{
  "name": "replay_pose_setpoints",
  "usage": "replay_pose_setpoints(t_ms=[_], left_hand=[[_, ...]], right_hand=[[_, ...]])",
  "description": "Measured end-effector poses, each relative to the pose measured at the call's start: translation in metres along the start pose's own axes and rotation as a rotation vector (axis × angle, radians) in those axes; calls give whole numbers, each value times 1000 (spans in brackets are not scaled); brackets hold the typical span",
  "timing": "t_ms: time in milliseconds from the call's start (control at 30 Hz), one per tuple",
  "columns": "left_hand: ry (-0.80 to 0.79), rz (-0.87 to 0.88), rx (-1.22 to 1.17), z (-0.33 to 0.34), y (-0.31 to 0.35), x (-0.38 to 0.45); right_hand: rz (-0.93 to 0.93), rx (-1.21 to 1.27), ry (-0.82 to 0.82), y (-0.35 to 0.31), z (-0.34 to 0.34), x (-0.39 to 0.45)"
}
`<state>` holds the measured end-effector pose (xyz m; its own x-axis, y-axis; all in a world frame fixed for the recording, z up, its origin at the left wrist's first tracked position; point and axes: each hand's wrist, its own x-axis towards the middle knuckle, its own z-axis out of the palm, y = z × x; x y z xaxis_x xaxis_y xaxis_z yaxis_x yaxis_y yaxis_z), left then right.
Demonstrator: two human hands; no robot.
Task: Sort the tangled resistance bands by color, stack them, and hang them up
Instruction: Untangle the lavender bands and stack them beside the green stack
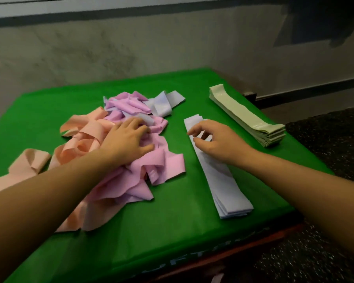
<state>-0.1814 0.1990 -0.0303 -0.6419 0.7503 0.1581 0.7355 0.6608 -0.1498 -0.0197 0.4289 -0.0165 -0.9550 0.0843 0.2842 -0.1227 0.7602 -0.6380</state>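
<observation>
Tangled bands (143, 176) under left hand (129, 139)

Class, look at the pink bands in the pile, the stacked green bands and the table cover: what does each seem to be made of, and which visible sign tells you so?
Pink bands: thin, matte, probably latex or rubber; they fold and curl limply.
Green bands: likely the same, with a faint sheen; they lie flat in even layers.
Table cover: thin green sheet, perhaps plastic or nonwoven; creased, slightly glossy.
</observation>
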Motion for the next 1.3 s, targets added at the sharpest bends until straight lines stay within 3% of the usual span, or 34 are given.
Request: replay_pose_setpoints(t_ms=[167, 333, 467, 567, 700, 900, 1033, 1167, 1233, 1300], left_hand=[[33, 3, -121, 23, -6, -2], [373, -4, -355, 37, -8, -11], [501, -36, -401, 35, -4, -14], [511, -105, -443, 35, -3, -14], [567, -194, -534, 41, -5, -13], [416, -151, -445, 39, -8, -10], [348, -177, -382, 38, -8, -10], [421, -189, -381, 37, -6, -13], [473, -187, -408, 35, -6, -15], [493, -201, -377, 34, -6, -18]], right_hand=[[-27, -119, -14, 0, 33, 74], [28, -91, -53, -8, 72, 132], [97, -143, -52, -7, 103, 157], [61, -157, 71, -6, 105, 154], [-146, -174, 82, -15, 84, 122], [-153, 173, -5, -34, 57, 82], [50, 499, 17, -47, 44, 75], [328, 490, 123, -57, 38, 73], [388, 442, 60, -66, 31, 70], [414, 291, -130, -71, 23, 66]])
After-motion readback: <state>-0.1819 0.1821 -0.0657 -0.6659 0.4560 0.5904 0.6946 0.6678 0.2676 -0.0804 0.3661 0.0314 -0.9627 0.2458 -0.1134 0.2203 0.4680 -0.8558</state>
